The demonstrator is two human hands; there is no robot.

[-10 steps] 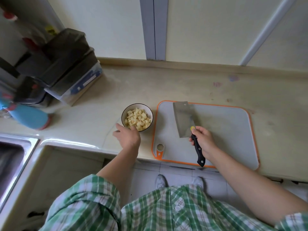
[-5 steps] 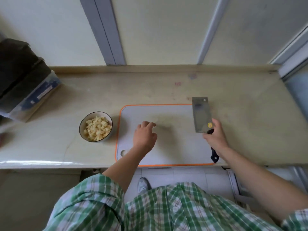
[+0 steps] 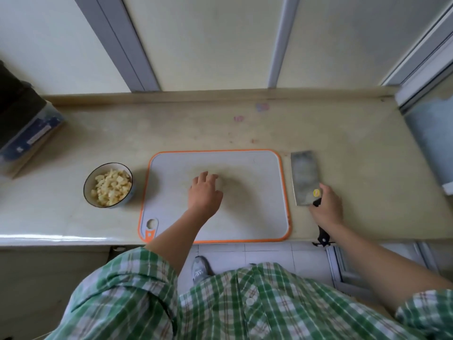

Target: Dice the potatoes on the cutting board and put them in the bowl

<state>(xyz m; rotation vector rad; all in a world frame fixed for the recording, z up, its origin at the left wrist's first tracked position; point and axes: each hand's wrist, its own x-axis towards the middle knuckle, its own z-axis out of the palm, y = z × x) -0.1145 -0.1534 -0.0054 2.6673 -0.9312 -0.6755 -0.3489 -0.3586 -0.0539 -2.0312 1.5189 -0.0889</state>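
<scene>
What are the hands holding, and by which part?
The right hand grips the cleaver by its black handle. The left hand rests on the cutting board, holding nothing visible.

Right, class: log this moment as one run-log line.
bowl: diced potato | left hand: open, over board | right hand: holds cleaver right of board

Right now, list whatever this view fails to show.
Head view: left hand hides whether anything lies beneath it on the cutting board.
Head view: right hand hides most of the knife handle.
Head view: left frame edge cuts off the box; its label is blurred.
</scene>
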